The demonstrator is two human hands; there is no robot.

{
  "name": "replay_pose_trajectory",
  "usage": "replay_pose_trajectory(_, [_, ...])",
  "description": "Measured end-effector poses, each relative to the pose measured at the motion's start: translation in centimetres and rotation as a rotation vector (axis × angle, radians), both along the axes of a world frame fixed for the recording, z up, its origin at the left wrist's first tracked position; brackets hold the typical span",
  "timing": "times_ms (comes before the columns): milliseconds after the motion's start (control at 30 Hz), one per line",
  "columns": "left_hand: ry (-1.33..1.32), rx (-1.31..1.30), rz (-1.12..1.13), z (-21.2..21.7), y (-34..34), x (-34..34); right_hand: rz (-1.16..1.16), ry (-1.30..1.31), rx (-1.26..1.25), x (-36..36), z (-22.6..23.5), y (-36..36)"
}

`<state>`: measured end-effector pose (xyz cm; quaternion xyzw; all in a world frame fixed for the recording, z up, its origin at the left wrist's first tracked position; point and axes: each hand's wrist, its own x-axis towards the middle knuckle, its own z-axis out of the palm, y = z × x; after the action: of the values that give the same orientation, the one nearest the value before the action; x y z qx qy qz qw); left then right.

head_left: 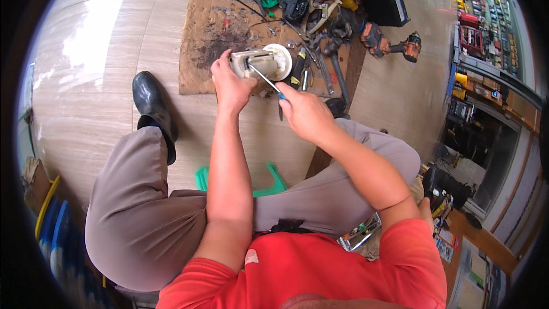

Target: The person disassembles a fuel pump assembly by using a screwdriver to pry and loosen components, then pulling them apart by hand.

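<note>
Head view is showing my left hand [231,83] grasping the cream housing [262,64] from its left side, over the near part of the cardboard [200,28]. Long axis of the housing is running roughly left to right, with the white disc [284,60] at its right end. My right hand [306,111], lying farther off, at lower right, is gripping the screwdriver [264,78], which is pointing up and left toward the housing; whether its tip is touching, I cannot tell.

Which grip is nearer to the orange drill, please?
Right. In the picture, the right grip is below-left of the orange drill; the left grip is farther left.
</note>
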<state>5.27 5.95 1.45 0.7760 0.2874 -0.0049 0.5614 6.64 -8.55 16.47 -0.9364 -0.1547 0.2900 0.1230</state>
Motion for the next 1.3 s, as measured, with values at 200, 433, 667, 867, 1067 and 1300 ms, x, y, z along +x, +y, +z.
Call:
replay_pose_trajectory(200, [-0.063, -0.041, -0.109, -0.8, 1.5, -0.5, 0.027, 0.079, 0.04, 1.0, 1.8, -0.9])
replay_pose_trajectory(433, [-0.094, -0.038, -0.162, -0.9, 1.8, -0.5, 0.1, 0.114, 0.064, 1.7, 2.5, -1.4])
replay_pose_trajectory(667, [-0.078, -0.131, -0.187, -1.8, 3.1, -0.6, 0.082, 0.17, 0.004, 2.3, 3.0, -1.5])
replay_pose_trajectory(867, [-0.129, -0.254, -0.212, -3.3, 4.4, -1.2, 0.108, 0.168, -0.178, 3.0, 2.5, -1.7])
replay_pose_trajectory(1067, [-0.069, -0.229, -0.224, -2.7, 4.3, -1.1, 0.085, 0.177, -0.172, 3.4, 1.3, -2.3])
replay_pose_trajectory(1300, [-0.099, -0.292, -0.227, -3.4, 4.4, -1.3, 0.023, 0.156, -0.169, 4.4, 1.9, -2.3])
